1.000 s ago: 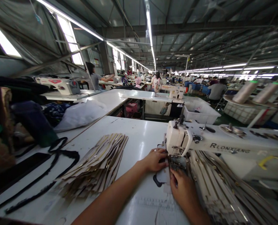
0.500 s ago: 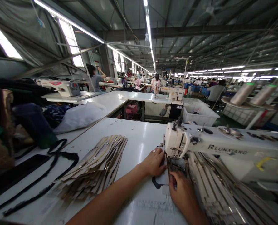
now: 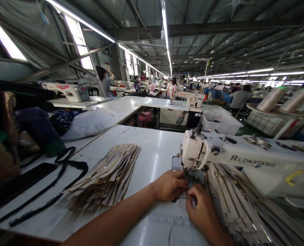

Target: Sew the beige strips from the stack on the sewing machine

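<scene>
The white sewing machine [image 3: 226, 150] stands at the right, its needle end over the table. My left hand [image 3: 170, 186] is just left of and in front of the presser foot, fingers bent together at the fingertips. Close by on the right, my right hand [image 3: 202, 206] is closed in a pinch, thumb against the fingers. The two sets of fingertips nearly meet in front of the needle; what they grip is too small and covered to make out. A bundle of beige strips with zippers [image 3: 111, 174] lies left of my arm. More beige zipper strips [image 3: 233, 201] lie right of my right hand.
A black cord-like strip [image 3: 72, 167] and a white plastic bag [image 3: 90, 123] lie on the left. Beyond the table are a white bin [image 3: 219, 119] and another sewing machine [image 3: 192, 98]. Thread cones [image 3: 271, 99] stand far right. Other people sit farther off.
My left hand has come down and right from beside the needle, toward my right fingertips. Its fingers, flatter before, are now drawn together. The right hand is nearly in the same place.
</scene>
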Demonstrator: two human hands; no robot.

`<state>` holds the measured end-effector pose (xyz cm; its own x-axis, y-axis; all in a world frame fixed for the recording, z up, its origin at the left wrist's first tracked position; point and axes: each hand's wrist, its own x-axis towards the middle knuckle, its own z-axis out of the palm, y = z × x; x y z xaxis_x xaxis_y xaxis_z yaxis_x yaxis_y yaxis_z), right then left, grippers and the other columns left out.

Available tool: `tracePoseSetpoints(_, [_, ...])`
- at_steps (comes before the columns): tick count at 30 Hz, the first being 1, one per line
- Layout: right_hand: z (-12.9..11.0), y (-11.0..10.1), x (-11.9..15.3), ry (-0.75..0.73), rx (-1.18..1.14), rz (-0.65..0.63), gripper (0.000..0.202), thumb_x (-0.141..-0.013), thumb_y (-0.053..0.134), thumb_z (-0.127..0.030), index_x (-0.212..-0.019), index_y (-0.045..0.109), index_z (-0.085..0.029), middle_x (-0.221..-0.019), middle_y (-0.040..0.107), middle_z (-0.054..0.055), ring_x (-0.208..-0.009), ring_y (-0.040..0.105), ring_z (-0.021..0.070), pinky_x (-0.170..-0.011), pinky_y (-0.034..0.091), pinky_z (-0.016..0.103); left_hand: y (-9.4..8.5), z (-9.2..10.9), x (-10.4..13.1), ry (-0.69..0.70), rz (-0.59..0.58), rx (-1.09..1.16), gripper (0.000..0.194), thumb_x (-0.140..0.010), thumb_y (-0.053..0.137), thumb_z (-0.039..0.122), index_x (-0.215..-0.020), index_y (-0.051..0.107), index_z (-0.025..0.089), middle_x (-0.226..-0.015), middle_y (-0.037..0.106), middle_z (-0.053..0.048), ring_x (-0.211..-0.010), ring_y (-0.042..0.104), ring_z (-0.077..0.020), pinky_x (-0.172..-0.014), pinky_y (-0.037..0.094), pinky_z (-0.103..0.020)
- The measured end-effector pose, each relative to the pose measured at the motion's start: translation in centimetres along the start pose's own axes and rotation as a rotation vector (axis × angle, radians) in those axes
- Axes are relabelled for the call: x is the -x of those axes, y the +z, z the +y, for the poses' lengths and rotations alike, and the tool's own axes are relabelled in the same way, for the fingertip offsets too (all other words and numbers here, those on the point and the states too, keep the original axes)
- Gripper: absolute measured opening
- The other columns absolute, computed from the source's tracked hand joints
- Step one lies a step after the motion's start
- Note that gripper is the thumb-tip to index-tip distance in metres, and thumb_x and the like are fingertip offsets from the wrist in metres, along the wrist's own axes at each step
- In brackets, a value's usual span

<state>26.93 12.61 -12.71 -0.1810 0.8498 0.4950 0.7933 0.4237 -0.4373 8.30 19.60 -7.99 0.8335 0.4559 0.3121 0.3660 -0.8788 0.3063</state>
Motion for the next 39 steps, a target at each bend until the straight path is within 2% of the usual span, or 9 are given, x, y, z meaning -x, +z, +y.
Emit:
tracePoseSetpoints(8, [-1.3, -1.0, -0.3, 0.006, 0.039, -0.004, 0.016, -0.080, 0.044, -0.011, -0.069, 0.049, -0.022, -0.073, 0.054, 0.001, -0.069, 0.056, 0.0149, -0.063, 0.040, 0.027, -0.1, 0.1, 0.1, -0.003, -0.002, -0.015, 0.019, -0.088, 0.057, 0.022, -0.104, 0.066, 0.023, -0.100, 0.059, -0.008, -0.092, 0.057, -0.0217, -0.085, 0.045, -0.032])
tracePoseSetpoints(15, [-1.2, -0.7, -0.3, 0.030, 0.084, -0.047, 0.019, -0.083, 0.043, -0.013, -0.071, 0.055, -0.021, -0.077, 0.056, 0.003, -0.073, 0.059, 0.0165, -0.067, 0.042, 0.029, -0.1, 0.2, 0.0, -0.001, 0.002, -0.037, 0.020, -0.089, 0.054, 0.021, -0.104, 0.067, 0.022, -0.097, 0.061, -0.007, -0.090, 0.056, -0.0205, -0.083, 0.045, -0.031])
tracePoseSetpoints(28, [-1.7, -0.5, -1.1, 0.078, 0.278, -0.096, 0.028, -0.083, 0.044, -0.012, -0.098, 0.066, -0.019, -0.090, 0.064, 0.007, -0.084, 0.064, 0.0206, -0.072, 0.046, 0.031, -0.1, 0.0, 0.1, -0.043, 0.033, -0.107, 0.024, -0.096, 0.045, 0.026, -0.105, 0.066, 0.019, -0.093, 0.067, -0.008, -0.091, 0.058, -0.0214, -0.083, 0.046, -0.033])
tracePoseSetpoints(35, [-1.4, 0.0, -1.8, 0.060, 0.423, -0.122, 0.037, -0.085, 0.044, -0.015, -0.116, 0.063, -0.017, -0.103, 0.067, 0.010, -0.087, 0.067, 0.0219, -0.071, 0.049, 0.030, -0.2, 0.3, 0.0, -0.148, 0.025, -0.149, 0.022, -0.094, 0.048, 0.029, -0.105, 0.064, 0.018, -0.100, 0.065, -0.008, -0.095, 0.057, -0.0224, -0.087, 0.047, -0.034])
tracePoseSetpoints(39, [-1.4, 0.1, -1.8, 0.048, 0.452, -0.135, 0.038, -0.085, 0.043, -0.016, -0.118, 0.063, -0.016, -0.105, 0.067, 0.012, -0.089, 0.067, 0.0228, -0.068, 0.050, 0.030, -0.2, 0.2, 0.1, -0.182, 0.023, -0.139, 0.026, -0.094, 0.050, 0.031, -0.112, 0.062, 0.017, -0.105, 0.063, -0.009, -0.098, 0.055, -0.0240, -0.090, 0.047, -0.036])
